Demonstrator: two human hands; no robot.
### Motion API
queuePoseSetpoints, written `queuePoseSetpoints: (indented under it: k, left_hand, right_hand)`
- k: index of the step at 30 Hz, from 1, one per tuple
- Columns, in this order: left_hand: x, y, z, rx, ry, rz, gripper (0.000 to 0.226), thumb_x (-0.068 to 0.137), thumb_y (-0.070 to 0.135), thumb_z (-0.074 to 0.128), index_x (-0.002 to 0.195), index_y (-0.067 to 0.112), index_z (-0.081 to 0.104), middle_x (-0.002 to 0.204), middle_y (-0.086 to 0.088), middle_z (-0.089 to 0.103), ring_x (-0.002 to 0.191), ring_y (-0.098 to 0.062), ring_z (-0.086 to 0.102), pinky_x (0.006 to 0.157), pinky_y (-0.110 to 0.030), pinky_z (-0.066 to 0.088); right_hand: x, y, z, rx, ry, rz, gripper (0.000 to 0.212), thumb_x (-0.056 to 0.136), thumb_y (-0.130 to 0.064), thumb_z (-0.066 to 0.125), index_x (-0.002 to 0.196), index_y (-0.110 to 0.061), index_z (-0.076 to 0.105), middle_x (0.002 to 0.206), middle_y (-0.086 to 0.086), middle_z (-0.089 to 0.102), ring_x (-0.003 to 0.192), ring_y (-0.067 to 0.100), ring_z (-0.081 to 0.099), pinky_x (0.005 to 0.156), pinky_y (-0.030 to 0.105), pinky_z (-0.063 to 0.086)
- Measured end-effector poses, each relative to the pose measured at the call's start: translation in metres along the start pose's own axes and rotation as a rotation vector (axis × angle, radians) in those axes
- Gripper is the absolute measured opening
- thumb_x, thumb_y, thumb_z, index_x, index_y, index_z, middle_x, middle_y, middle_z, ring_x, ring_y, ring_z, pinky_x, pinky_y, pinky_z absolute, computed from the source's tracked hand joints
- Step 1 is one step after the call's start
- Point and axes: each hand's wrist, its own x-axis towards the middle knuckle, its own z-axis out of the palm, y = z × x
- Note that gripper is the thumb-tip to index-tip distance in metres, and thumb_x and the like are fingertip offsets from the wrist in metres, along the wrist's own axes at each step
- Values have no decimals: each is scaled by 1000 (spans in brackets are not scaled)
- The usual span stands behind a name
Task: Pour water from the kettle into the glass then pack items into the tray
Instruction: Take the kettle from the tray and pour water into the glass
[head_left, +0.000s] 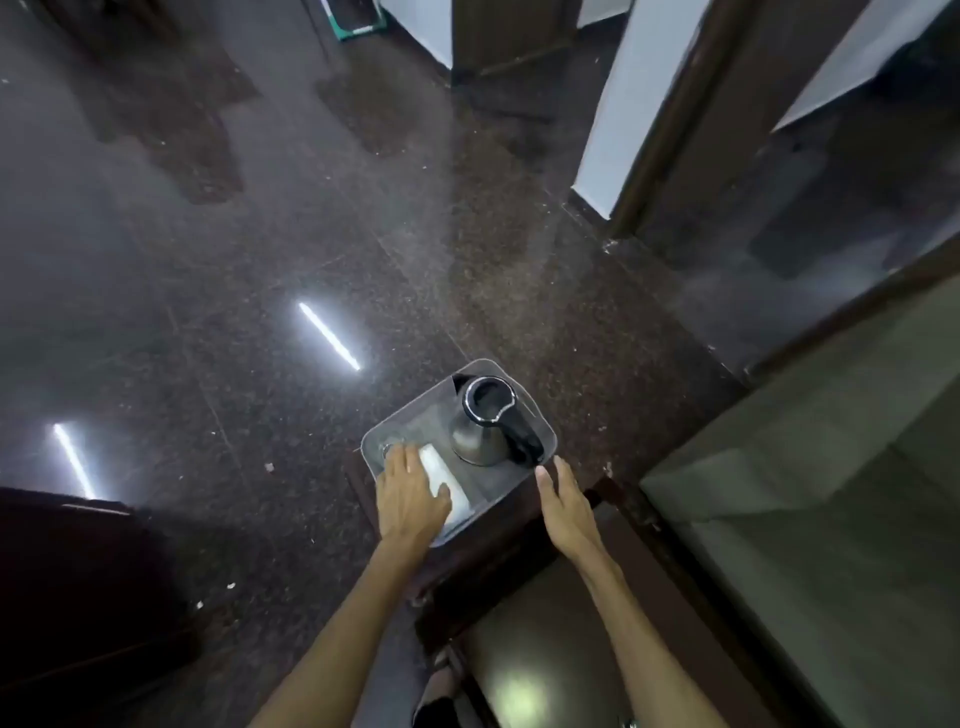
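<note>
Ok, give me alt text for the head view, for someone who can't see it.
A clear plastic tray on a dark wooden stand holds a steel kettle with a black lid and handle. The left hand reaches into the tray over a white folded cloth; the right hand hovers open beside the tray's near edge.

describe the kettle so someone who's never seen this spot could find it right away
Look for the clear plastic tray on the small dark wooden stand, just ahead of the person's two hands. The kettle stands upright in the tray's far right part, beyond the right hand. It is the only tall metal thing there, with a black lid and black handle, unlike the flat white item under the left hand.
</note>
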Motion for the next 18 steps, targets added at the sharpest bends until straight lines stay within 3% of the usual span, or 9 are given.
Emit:
queuePoseSetpoints:
  k: [5, 9, 12, 15, 18]
  left_hand:
    - [70, -47, 27, 2, -33, -213, 96, 86, 38, 76, 157, -1, 26, 164, -22, 27, 153, -37, 27, 115, -50, 38]
    - [103, -66, 51, -37, -56, -249, 103, 88, 44, 76, 161, 0, 18, 168, -21, 21, 155, -36, 24, 118, -51, 35]
    - [118, -75, 66, -60, -34, -262, 100, 84, 40, 80, 157, -2, 26, 158, -23, 36, 145, -40, 38, 112, -51, 43]
    - [123, -79, 72, -99, 33, -248, 92, 76, 33, 85, 148, -3, 41, 141, -25, 49, 129, -44, 48, 103, -53, 47]
    - [125, -86, 72, -206, 88, -264, 81, 65, 30, 88, 134, 1, 54, 126, -25, 56, 115, -43, 50, 96, -52, 48]
  right_hand:
    - [69, 19, 22, 149, -19, 9, 67, 106, -58, 38, 165, -30, 21, 167, -4, 35, 154, 20, 33, 121, 36, 28]
    - [102, 39, 35, 330, -7, -92, 46, 103, -56, 50, 143, -33, 54, 146, -9, 60, 138, 12, 53, 119, 41, 40]
    - [118, 41, 35, 426, -17, -153, 19, 107, -33, 55, 111, -22, 69, 111, -4, 73, 111, 16, 67, 103, 41, 50]
    - [126, 38, 36, 534, 15, -209, 22, 102, -25, 57, 105, -11, 74, 101, 5, 75, 102, 21, 69, 97, 33, 53]
    - [132, 34, 43, 610, 60, -214, 26, 96, -33, 60, 79, -14, 65, 78, 0, 60, 81, 18, 57, 80, 34, 45]
